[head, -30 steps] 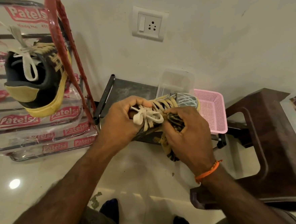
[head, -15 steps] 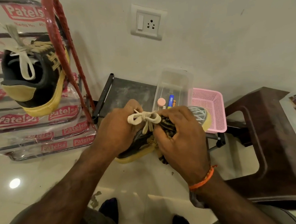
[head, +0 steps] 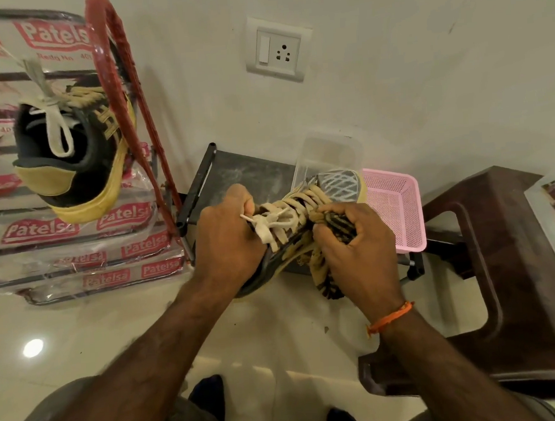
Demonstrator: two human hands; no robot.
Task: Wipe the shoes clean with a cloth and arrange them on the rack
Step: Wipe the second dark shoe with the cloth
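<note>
A black-and-tan shoe (head: 306, 215) is gripped at its heel by the curled left hand (head: 227, 237), while a striped cloth (head: 332, 239) is bunched against its side in the closed fingers of the right hand (head: 354, 247). Beyond and left of this shoe, a matching shoe (head: 75, 152) is seen on the rack (head: 120, 89).

A pale plastered wall (head: 390, 54) runs across the back, with a white switch-and-socket plate (head: 275, 50) mounted on it. The floor (head: 65, 340) is glossy cream tile, carrying one bright round reflection of a lamp (head: 33, 347) at the left. A dark brown plastic stool (head: 509, 260) stands at the right, and a low dark metal stand (head: 250, 176) sits against the wall.
</note>
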